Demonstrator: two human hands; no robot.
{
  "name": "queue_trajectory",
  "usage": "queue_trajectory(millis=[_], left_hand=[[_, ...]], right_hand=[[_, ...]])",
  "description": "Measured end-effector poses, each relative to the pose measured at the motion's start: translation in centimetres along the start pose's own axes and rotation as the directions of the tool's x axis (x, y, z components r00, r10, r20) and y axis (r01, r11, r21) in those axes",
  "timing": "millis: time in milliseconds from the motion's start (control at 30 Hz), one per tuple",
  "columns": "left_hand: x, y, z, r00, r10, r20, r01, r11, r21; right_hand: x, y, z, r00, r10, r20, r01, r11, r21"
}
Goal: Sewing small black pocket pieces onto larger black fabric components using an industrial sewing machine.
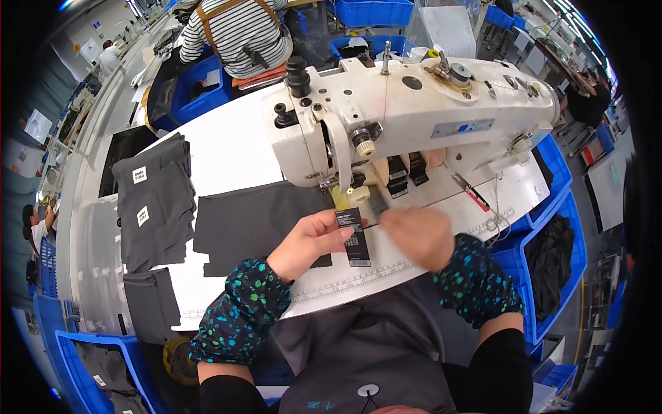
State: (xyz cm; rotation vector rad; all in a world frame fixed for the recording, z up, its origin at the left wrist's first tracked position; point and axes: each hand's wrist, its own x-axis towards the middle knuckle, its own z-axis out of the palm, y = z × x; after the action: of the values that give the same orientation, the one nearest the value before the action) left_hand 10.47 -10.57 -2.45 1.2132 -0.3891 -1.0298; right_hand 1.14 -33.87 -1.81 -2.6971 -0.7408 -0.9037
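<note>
My left hand (307,243) pinches a black printed label (353,238) between thumb and fingers, just in front of the sewing machine (407,103). To its right, my right hand (419,238) is blurred, with its fingers curled closed. A smeared dark grey strip (376,201) shows by its fingertips; whether the hand holds it I cannot make out. A dark grey fabric piece (248,224) lies flat on the white table (227,152), reaching toward the needle area and partly behind my left hand. Several more black labels (398,176) lie under the machine arm.
Stacked dark grey pieces with white patches (155,207) lie at the left, above a folded grey piece (152,303). Red-handled scissors (472,193) rest at the right. Blue bins (552,255) with dark fabric flank the table. A person in a striped top (238,38) sits beyond.
</note>
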Motion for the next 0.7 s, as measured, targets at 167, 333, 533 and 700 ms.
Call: queue_trajectory(millis=[167, 333, 533, 700], left_hand=[[0.3, -0.6, -0.9, 0.984, 0.141, -0.112, -0.081, 0.901, 0.426], [-0.8, 0.4, -0.5, 0.900, 0.426, -0.091, -0.187, 0.566, 0.803], [-2.1, 2.3, 0.2, 0.790, 0.610, 0.064, -0.059, -0.028, 0.998], [-2.5, 3.8, -2.8, 0.839, 0.534, -0.107, 0.090, 0.058, 0.994]], right_hand=[[0.5, -2.5, 1.7, 0.993, -0.116, -0.019, 0.117, 0.959, 0.258], [2.3, 0.4, 1.9, 0.885, 0.363, 0.292, -0.466, 0.676, 0.571], [4.4, 1.5, 5.2, 0.894, 0.164, 0.416, -0.428, 0.587, 0.687], [4.6, 2.4, 8.1, 0.884, 0.231, 0.408, -0.463, 0.557, 0.689]])
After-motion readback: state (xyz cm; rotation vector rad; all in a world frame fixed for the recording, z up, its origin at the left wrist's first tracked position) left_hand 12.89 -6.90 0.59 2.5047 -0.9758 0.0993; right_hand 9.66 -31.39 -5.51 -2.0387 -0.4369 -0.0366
